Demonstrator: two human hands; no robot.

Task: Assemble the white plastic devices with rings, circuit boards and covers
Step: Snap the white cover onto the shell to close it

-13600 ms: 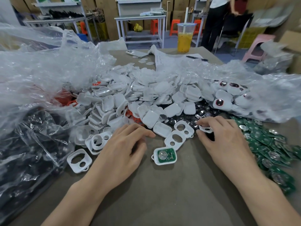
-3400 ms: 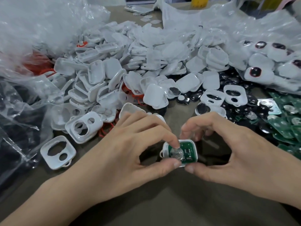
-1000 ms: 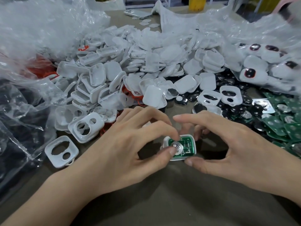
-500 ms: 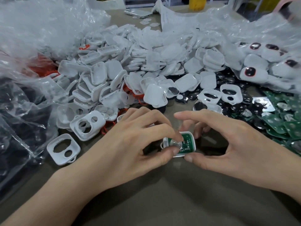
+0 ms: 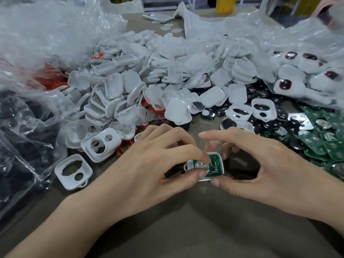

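Far left you've got crumpled clear plastic bags [image 5: 28, 127], and just right of them a white plastic cover with two cut-out holes [image 5: 73, 172] lying flat on the brown table [image 5: 186, 229]. Your left hand [image 5: 149, 164] has its index and thumb curled in, pinching the left end of the white rounded-rectangle plastic shell [image 5: 221, 164], right over a silver round disc [image 5: 200, 166]. The shell is near the table's middle, between your hands, open side up. Its long axis runs roughly left to right, with the small loop tab pointing left. A green circuit board [image 5: 214, 165] fills it. Your right hand [image 5: 264, 164] grips the right end: thumb on the near edge, fingers behind the far edge, index lifted above. Behind is a heap of white plastic shells [image 5: 149, 75], and far right, loose green boards [image 5: 320, 144].
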